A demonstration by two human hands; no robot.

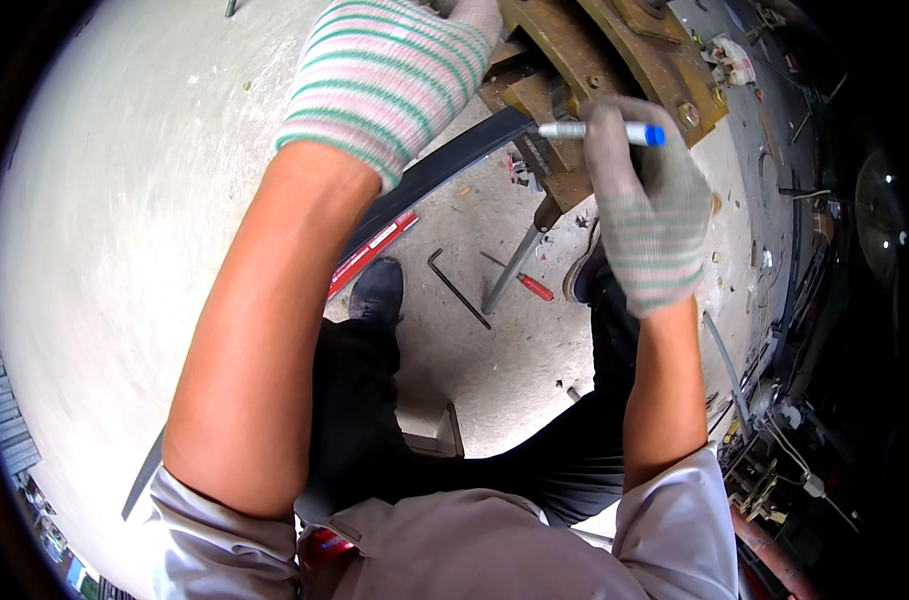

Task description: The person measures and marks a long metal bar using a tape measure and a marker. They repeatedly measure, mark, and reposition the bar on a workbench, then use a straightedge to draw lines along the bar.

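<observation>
My right hand [654,200], in a light knit glove with green stripes, grips a white marker pen [562,130] with a blue end. The pen's tip points left, at the end of a long dark flat bar [454,160], and seems to touch it or nearly so. Past the top of the bar, my left hand [384,80] wears a striped white, pink and green glove. Its fingers are mostly cut off by the upper edge, beside a rusty yellow-brown metal fixture [664,60]. The bar's end lies against this fixture, and my left forearm hides part of the bar.
On the concrete floor between my feet lie a black hex key [459,290], a red-handled screwdriver [534,287] and a long grey flat tool [514,268]. A red strip-shaped package [374,250] is beside my left shoe [377,290]. Cluttered metal parts line the right side.
</observation>
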